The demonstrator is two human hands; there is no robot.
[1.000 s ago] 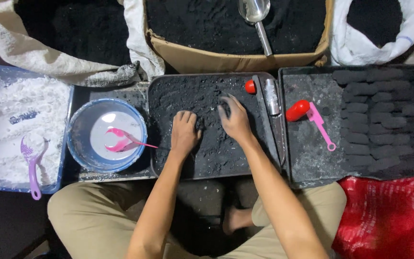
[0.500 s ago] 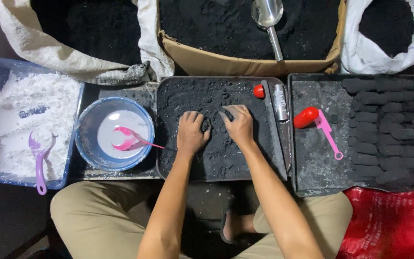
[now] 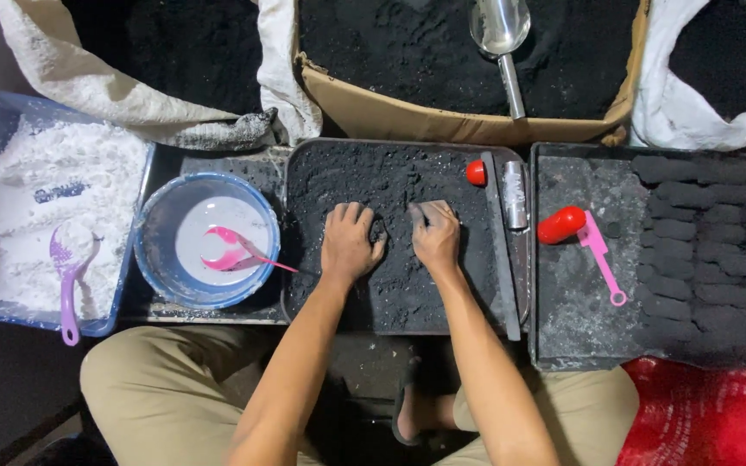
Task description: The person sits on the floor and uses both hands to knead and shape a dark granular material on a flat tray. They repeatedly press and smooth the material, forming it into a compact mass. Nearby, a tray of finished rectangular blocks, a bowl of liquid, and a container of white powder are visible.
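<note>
My left hand (image 3: 349,243) and right hand (image 3: 435,235) press side by side, fingers curled, into the loose black powder (image 3: 390,185) spread over the dark rectangular metal tray (image 3: 300,293) before my knees, clutching only powder. At nine o'clock of the tray sits a round blue plastic bowl (image 3: 159,259) with a pink spoon (image 3: 237,257) in it. At three o'clock lies a red-handled pink scraper (image 3: 582,235) on a second dark tray (image 3: 563,332) holding rows of moulded black blocks (image 3: 701,233).
</note>
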